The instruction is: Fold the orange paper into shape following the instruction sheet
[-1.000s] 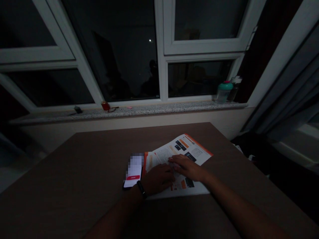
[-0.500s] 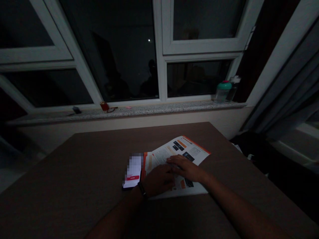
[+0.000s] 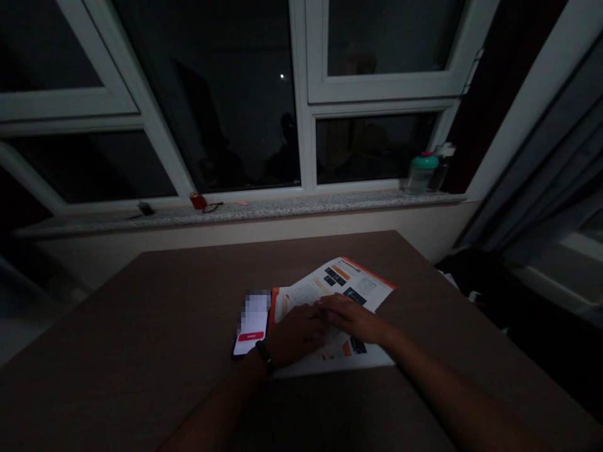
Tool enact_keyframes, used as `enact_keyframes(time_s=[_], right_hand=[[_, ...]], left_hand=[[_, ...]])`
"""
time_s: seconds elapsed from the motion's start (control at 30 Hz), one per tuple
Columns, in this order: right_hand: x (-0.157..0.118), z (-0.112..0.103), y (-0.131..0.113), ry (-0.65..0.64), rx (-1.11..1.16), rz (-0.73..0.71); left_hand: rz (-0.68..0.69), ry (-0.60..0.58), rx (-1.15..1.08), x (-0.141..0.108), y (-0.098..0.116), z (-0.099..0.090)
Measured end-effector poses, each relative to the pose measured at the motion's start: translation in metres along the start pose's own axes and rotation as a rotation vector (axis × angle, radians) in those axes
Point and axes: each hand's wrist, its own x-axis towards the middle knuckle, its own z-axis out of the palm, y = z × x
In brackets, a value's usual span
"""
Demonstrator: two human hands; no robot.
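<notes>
Beneath both hands lies a printed paper (image 3: 360, 276) with orange borders, text and dark pictures. Its upper right part sits at an angle to the lower part; whether this is one folded sheet or two cannot be told. My left hand (image 3: 298, 336), with a black band on its wrist, rests on the paper with its fingers extended to the right. My right hand (image 3: 354, 319) lies flat on the paper from the other side, fingers stretched left. The fingertips of both hands meet or overlap near the middle. Left of the paper is a phone (image 3: 254, 320) with a lit screen.
The brown table (image 3: 155, 314) ends at a wall under a stone windowsill (image 3: 292, 207). On the sill are a green-lidded bottle (image 3: 423, 172), a clear bottle (image 3: 443, 164), a small red item (image 3: 198, 201) and a dark item (image 3: 145, 208). A grey curtain (image 3: 532, 157) hangs at right.
My left hand has shifted slightly up, its fingers more extended toward the right hand. The angled upper part of the paper has slid slightly left. My right hand is almost unmoved.
</notes>
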Motion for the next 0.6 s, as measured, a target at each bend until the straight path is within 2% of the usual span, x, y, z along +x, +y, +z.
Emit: enact_keyframes(time_s=[0.13,0.23,0.37,0.47,0.6], right_hand=[[0.001,-0.003,0.0,0.009,-0.012,0.013],[0.001,-0.011,-0.004,0.031,-0.101,0.061],[0.0,-0.017,-0.002,0.151,-0.243,0.215],[-0.001,-0.014,0.006,0.202,-0.267,0.309],[-0.003,-0.009,0.011,0.15,-0.218,0.263]], left_hand=[[0.006,-0.009,0.009,-0.002,-0.001,-0.002],[-0.018,-0.005,0.021,-0.003,-0.002,-0.001],[-0.063,0.002,0.041,-0.003,-0.002,-0.001],[-0.066,-0.001,0.063,-0.002,0.0,-0.002],[0.004,-0.009,0.092,-0.001,0.001,-0.004]])
